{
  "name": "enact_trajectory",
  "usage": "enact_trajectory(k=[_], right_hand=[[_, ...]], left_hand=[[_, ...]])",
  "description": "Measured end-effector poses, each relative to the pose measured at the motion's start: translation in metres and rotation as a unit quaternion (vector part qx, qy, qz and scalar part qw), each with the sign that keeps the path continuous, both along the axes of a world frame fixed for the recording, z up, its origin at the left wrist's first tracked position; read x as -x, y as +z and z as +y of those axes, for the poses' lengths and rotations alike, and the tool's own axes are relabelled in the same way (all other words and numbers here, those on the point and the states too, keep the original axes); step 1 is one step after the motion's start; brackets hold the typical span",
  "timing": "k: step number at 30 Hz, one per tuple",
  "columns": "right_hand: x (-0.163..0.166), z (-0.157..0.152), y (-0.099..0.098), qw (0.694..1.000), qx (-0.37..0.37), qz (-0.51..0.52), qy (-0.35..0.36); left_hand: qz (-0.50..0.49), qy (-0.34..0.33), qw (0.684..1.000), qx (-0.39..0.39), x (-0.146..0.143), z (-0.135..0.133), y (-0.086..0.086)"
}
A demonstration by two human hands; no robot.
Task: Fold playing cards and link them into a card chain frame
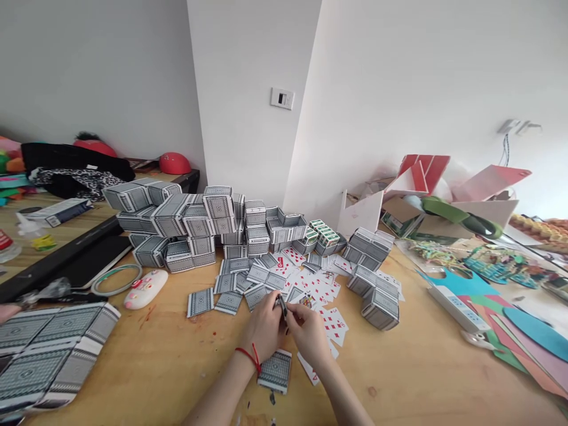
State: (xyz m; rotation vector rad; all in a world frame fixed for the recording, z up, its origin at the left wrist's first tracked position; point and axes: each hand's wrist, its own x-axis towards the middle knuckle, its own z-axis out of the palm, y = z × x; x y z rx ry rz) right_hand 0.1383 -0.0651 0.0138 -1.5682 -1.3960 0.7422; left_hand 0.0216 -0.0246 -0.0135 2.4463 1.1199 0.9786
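Observation:
At the middle of the table, my left hand [265, 324] and my right hand [309, 332] meet with fingers closed on a dark playing card [283, 306]. It is seen nearly edge-on, and the fingers hide much of it; whether it is one card or several I cannot tell. A red cord circles my left wrist. Below the hands lies a face-down card [275, 371] with a grey patterned back. Just beyond them spread loose face-down cards [228, 302] and face-up red-suit cards [333, 324].
Blocks folded from cards [171, 216] are stacked along the back left. More card blocks [380, 307] stand right, and a larger one [57, 349] at the left edge. A white mouse [146, 290], a power strip [459, 307] and coloured paper [523, 343] lie farther out.

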Motion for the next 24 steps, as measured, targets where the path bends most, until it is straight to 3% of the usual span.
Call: enact_trajectory(k=[7, 11, 17, 20, 24], right_hand=[[-0.016, 0.01, -0.006, 0.982, 0.044, 0.18, 0.036], [-0.014, 0.01, -0.012, 0.985, 0.045, 0.162, 0.039], [-0.013, 0.007, -0.015, 0.999, 0.007, 0.033, 0.017], [-0.014, 0.009, -0.021, 0.997, 0.008, 0.062, 0.039], [-0.017, 0.015, -0.032, 0.984, 0.05, 0.17, 0.014]], left_hand=[[-0.018, 0.001, 1.0, 0.001, 0.003, -0.003, 0.021], [-0.038, -0.019, 0.998, 0.042, 0.003, -0.005, 0.02], [-0.095, -0.032, 0.99, 0.095, 0.0, 0.0, 0.006], [-0.136, -0.034, 0.983, 0.116, 0.002, 0.004, 0.005], [-0.193, -0.06, 0.967, 0.154, 0.006, 0.006, 0.012]])
